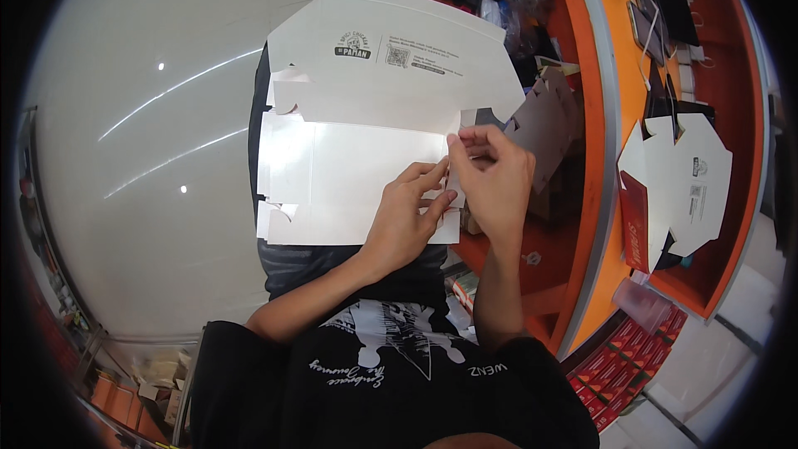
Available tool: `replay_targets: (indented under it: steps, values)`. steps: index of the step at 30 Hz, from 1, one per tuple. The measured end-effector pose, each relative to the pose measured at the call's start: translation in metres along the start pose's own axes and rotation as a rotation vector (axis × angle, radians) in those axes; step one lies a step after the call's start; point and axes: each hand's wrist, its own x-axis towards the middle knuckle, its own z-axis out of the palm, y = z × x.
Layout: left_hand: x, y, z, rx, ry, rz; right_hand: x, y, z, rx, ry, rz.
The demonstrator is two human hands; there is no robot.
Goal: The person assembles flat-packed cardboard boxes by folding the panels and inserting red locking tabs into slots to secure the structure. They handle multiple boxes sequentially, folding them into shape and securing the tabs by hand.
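Note:
A white cardboard food box (pixel 374 162), partly folded, lies across my lap with its printed lid panel (pixel 465 37) spread out on the far side. Its right side flap stands up under my fingers, while the left side's slotted tabs lie loose. My left hand (pixel 407 212) rests at the right edge, its fingers closed around the flap. Just beyond it, my right hand (pixel 495 168) pinches the box's right corner, where the base meets the lid panel. The fingers partly hide the flap's fold.
To the right runs an orange counter (pixel 611 208) with a metal edge. On it stand another white box blank (pixel 690 175) and a clear plastic cup (pixel 640 303). Grey-brown cardboard pieces (pixel 544 129) lean by the orange shelf. A pale tiled floor (pixel 158 224) extends to the left.

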Motion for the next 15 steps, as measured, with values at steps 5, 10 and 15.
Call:
replay_targets:
  steps: [5,10,15]
  values:
    - [0.003,0.005,-0.001,-0.012,0.012,-0.024,0.017,-0.002,-0.004,-0.111,-0.052,0.011]
    - [0.004,-0.004,-0.003,-0.016,0.008,-0.009,-0.006,0.001,0.005,-0.033,-0.034,0.028]
    - [0.003,-0.009,-0.003,0.059,0.01,0.014,-0.019,0.014,0.011,0.022,0.024,0.018]
